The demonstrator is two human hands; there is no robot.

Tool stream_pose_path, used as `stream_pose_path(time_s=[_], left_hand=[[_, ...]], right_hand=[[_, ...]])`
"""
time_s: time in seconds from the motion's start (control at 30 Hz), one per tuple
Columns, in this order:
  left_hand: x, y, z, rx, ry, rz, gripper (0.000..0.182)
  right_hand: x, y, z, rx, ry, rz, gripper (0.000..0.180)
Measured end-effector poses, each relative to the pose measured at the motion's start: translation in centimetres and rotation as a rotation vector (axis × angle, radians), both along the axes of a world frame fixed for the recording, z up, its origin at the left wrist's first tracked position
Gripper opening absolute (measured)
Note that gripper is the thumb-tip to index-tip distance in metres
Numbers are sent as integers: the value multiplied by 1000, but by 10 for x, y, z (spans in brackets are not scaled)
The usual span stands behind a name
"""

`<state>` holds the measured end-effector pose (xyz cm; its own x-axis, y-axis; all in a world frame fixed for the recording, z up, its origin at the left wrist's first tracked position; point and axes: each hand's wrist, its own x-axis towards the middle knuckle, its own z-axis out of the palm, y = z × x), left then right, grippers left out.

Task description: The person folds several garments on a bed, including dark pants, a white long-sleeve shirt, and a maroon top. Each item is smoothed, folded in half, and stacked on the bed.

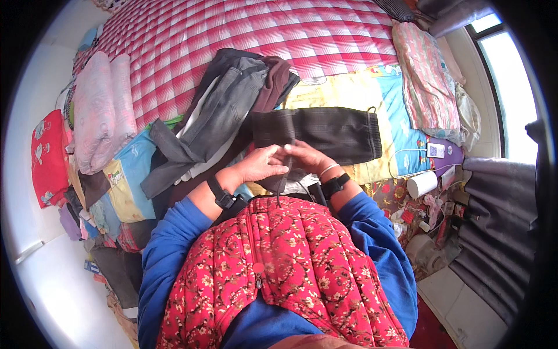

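A pair of black trousers (335, 133) with a gathered elastic end and a small cord loop at the right lies before me on the bed. A dark flap of the cloth is folded over at its left end. My left hand (263, 163) is at the near edge of this flap, thumb apart from the fingers. Against it from the right comes my right hand (309, 156), its fingertips meeting those of the left over the cloth. Whether either hand pinches the fabric is hidden. Just left lie grey jeans (226, 102) on a heap of dark clothes.
A red checked sheet (305, 26) and a yellow and blue cloth (348, 91) cover the bed. Folded pink bedding (98, 113) stands left, a striped pillow (425, 78) right. A white device on a cable (436, 150) and a white cylinder (422, 185) lie near the grey curtain (497, 209).
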<state>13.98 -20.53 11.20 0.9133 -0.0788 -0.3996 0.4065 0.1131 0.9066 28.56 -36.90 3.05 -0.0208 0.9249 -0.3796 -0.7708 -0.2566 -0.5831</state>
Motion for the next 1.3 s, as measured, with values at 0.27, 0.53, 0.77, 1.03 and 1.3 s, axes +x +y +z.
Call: stream_pose_path(time_s=[0.27, 0.53, 0.77, 1.03, 1.3], left_hand=[[-33, 31, -46, 298, 204, 148, 37], [-68, 51, -112, 667, 340, 93, 42], [-92, 69, -106, 377, 424, 377, 35], [-111, 85, -106, 349, 455, 479, 35], [-99, 66, -117, 362, 454, 375, 34]], right_hand=[[22, -50, -39, -463, -167, -166, 64], [-12, -18, -78, -891, -1033, -105, 72], [-12, -11, -85, -708, -490, -58, 34], [53, -53, -56, -370, -407, -394, 24], [79, -101, -128, -632, -618, -462, 38]])
